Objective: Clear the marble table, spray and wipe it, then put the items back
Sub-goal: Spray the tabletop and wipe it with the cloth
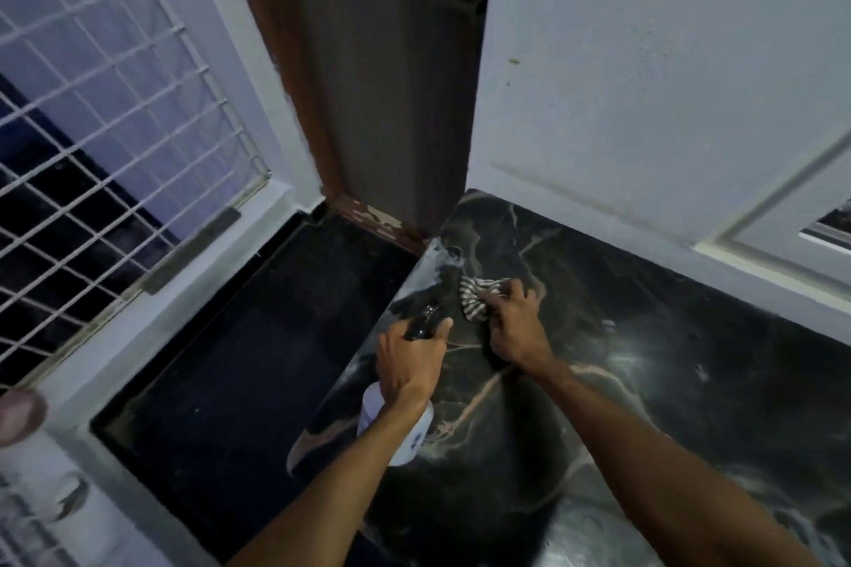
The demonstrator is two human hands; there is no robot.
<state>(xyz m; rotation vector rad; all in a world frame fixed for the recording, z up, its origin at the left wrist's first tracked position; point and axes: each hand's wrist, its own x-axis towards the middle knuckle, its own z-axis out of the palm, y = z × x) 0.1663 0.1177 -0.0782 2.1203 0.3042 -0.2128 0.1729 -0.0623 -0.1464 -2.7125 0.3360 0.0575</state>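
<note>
The dark marble table (644,359) with pale veins fills the right and lower part of the head view. My left hand (410,364) grips a spray bottle (399,433), white in the body with a black trigger head pointing at the table's far left corner. My right hand (513,327) presses a striped grey-and-white cloth (474,299) flat on the marble near that corner. A wet, whitish smear lies on the surface just beyond the cloth.
The table's left edge (364,359) drops to a dark floor (239,359). A white wall (644,83) runs along the table's far side. A brown door frame (368,60) stands at the corner. A white window grille (92,129) is at the left.
</note>
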